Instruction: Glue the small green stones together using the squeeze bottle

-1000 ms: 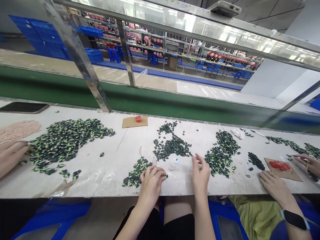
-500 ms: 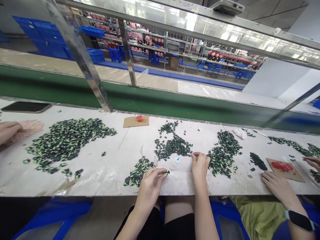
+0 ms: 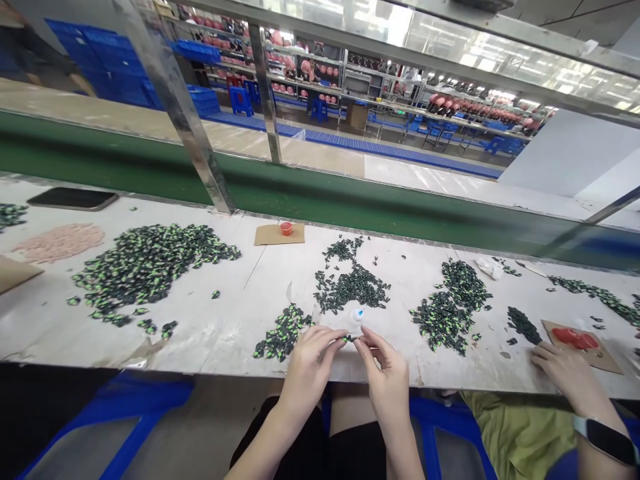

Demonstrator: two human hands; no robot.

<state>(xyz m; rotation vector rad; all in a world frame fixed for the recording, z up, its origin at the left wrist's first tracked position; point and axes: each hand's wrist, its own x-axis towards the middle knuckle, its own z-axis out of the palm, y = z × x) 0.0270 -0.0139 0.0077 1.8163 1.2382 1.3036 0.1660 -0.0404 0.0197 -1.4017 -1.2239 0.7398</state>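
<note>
My left hand pinches a small black-and-green piece between thumb and fingertips, low over the table. From the other side my right hand is closed in a pinch, its fingertips meeting the same piece; anything else in them is too small to make out. Just behind the fingers stands a small white bottle with a blue tip. A heap of black-and-green pieces lies left of my left hand. Beyond the bottle spreads a pile of small dark pieces.
More black-and-green pieces lie in a big heap at left and another pile at right. A red cup sits on cardboard. A co-worker's hand rests at right. A metal post rises behind the table.
My right hand has come left from the pile of dark pieces to meet my left hand at the small piece. At far left, a co-worker's hand has left the view.
</note>
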